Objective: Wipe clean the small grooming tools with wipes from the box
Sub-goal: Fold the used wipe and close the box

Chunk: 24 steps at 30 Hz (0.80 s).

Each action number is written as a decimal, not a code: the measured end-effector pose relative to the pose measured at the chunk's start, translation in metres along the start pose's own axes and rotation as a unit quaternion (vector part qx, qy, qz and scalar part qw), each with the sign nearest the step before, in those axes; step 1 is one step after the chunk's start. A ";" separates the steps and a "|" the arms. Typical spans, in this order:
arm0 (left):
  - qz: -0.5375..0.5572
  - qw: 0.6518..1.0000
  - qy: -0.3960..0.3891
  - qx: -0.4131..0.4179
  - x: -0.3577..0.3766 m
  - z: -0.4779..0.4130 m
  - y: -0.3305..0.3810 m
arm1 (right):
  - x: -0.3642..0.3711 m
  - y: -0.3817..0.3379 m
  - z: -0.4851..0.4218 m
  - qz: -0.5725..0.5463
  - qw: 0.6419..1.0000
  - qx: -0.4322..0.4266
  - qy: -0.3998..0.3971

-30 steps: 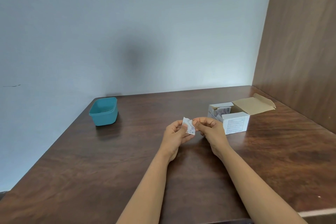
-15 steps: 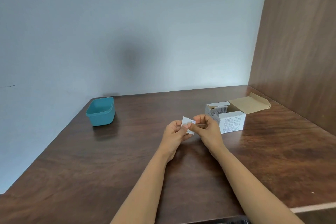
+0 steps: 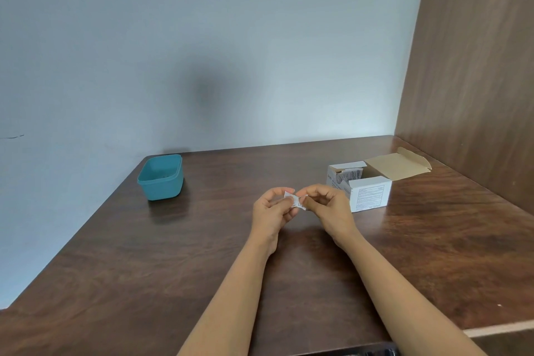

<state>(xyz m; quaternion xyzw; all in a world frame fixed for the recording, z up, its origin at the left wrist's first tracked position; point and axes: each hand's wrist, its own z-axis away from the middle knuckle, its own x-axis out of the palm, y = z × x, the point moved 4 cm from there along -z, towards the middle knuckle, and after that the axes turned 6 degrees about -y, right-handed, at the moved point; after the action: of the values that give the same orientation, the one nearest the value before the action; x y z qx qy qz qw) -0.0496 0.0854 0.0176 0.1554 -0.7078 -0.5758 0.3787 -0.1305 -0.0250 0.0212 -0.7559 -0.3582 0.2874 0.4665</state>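
A small white wipe packet is pinched between both hands above the middle of the brown table. My left hand grips its left end and my right hand grips its right end. The packet looks twisted or creased between the fingers. Just right of my right hand stands the white wipe box, its cardboard lid folded open toward the back right, with more packets showing inside. A teal plastic tub sits at the far left of the table; its contents are hardly visible.
A brown wood panel rises along the table's right side and a pale wall stands behind it. The table's left edge slants toward me, and its front edge lies under my forearms.
My hands stay in the same place. The packet, held flat and upright before, is now pulled sideways and crumpled between my fingertips. The view has shifted slightly.
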 end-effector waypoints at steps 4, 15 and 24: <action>0.062 0.998 -0.005 -0.024 -0.001 0.002 0.002 | 0.000 -0.001 0.000 0.047 0.999 -0.014 0.004; 0.036 0.999 -0.002 -0.020 0.000 0.002 0.000 | -0.003 -0.006 0.007 0.073 0.997 -0.013 0.038; -0.052 0.997 -0.035 0.035 0.016 0.018 0.004 | -0.003 -0.006 0.029 -0.098 0.988 0.105 0.059</action>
<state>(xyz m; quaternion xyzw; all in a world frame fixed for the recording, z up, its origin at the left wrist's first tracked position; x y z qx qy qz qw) -0.0721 0.0888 0.0263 0.1847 -0.7311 -0.5747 0.3179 -0.1561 -0.0109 0.0153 -0.6798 -0.3699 0.2310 0.5896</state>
